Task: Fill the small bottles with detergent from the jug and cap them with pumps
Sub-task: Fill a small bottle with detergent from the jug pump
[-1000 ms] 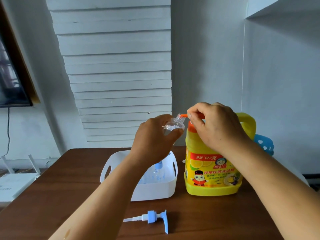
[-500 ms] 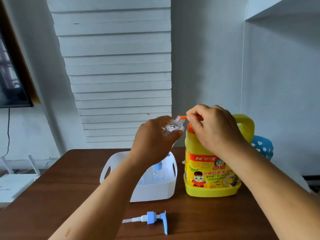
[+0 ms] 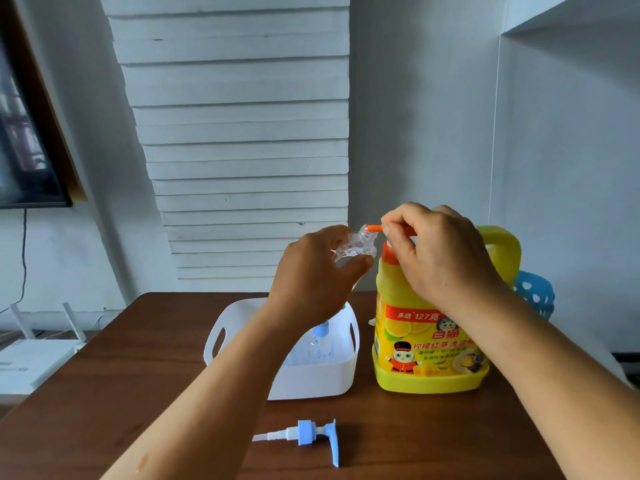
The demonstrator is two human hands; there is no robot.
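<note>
Over brown wooden table (image 3: 104,393), barely anything changed: left hand (image 3: 311,278) still grips small clear plastic bottle (image 3: 355,245) tilted at orange pump spout (image 3: 372,228) of big yellow detergent jug (image 3: 429,341); right hand (image 3: 440,251) keeps fingers curled on pump head. Filling looks ongoing, level unreadable tbh.

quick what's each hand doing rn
Left hand: grips the small clear bottle.
Right hand: fingers curled on the jug's orange pump spout.

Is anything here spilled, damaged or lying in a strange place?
No spill shows. One blue pump lies on its side on the table, off any bottle. The small bottle in the left hand is uncapped, at the jug's orange nozzle.
</note>
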